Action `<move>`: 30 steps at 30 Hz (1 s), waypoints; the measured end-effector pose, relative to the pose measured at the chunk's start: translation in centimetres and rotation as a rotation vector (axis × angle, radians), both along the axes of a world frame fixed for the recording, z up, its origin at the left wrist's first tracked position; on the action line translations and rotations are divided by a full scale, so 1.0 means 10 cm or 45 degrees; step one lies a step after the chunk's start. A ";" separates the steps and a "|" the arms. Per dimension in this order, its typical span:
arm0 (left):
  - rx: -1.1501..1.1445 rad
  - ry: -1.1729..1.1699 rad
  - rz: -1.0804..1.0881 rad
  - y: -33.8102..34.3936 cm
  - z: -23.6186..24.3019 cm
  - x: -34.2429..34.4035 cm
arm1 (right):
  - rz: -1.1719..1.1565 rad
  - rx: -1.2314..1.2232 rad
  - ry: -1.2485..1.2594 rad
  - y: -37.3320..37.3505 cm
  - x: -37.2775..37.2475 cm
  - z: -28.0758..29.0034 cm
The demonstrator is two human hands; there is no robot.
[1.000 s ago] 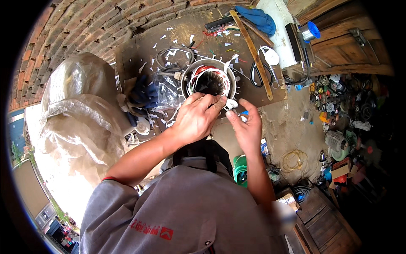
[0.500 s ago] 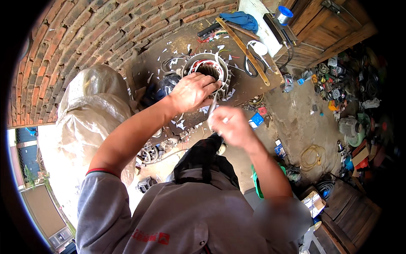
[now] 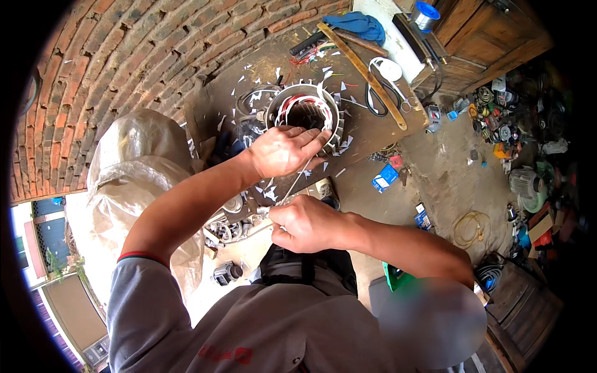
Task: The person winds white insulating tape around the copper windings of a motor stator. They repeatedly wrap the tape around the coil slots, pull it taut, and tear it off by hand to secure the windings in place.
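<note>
A round motor stator with metal fins and red and white windings sits on a dark workbench. My left hand rests on its near rim, fingers pressed against the housing. My right hand is closer to my body, fingers closed on a thin white cord that runs taut from the stator down to it.
White paper scraps litter the bench. A long wooden stick, scissors, a blue cloth and a solder spool lie at its far end. A plastic-covered bundle stands at my left. Cluttered parts and a motor crowd the floor at right.
My right hand has pulled back from the stator toward my body, drawing the cord out. My left hand has stayed on the stator's rim. My head has shifted, so the bench sits higher in view.
</note>
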State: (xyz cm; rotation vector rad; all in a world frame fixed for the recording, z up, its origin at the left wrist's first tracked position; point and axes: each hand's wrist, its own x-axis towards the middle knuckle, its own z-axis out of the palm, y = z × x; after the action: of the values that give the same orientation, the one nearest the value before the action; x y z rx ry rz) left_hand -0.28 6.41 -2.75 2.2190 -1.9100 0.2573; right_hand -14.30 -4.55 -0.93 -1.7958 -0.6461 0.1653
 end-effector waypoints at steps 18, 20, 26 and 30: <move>0.023 0.140 -0.077 0.16 0.12 0.29 | -0.331 0.362 0.692 -1.09 -0.17 0.35; 0.165 0.198 -0.035 0.18 0.09 0.25 | -0.524 0.648 0.863 -1.26 -0.18 0.37; -0.083 0.152 0.208 0.06 -0.01 0.07 | -0.584 1.130 0.961 -1.65 0.09 0.57; -0.115 0.211 0.633 -0.23 -0.03 -0.17 | -0.688 1.256 1.112 -1.74 0.40 0.68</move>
State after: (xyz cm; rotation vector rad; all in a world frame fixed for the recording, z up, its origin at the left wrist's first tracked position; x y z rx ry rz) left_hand -2.03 4.06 -3.03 2.5281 -1.2181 0.2176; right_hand -10.27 -21.96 5.89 -0.7425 0.3708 0.1918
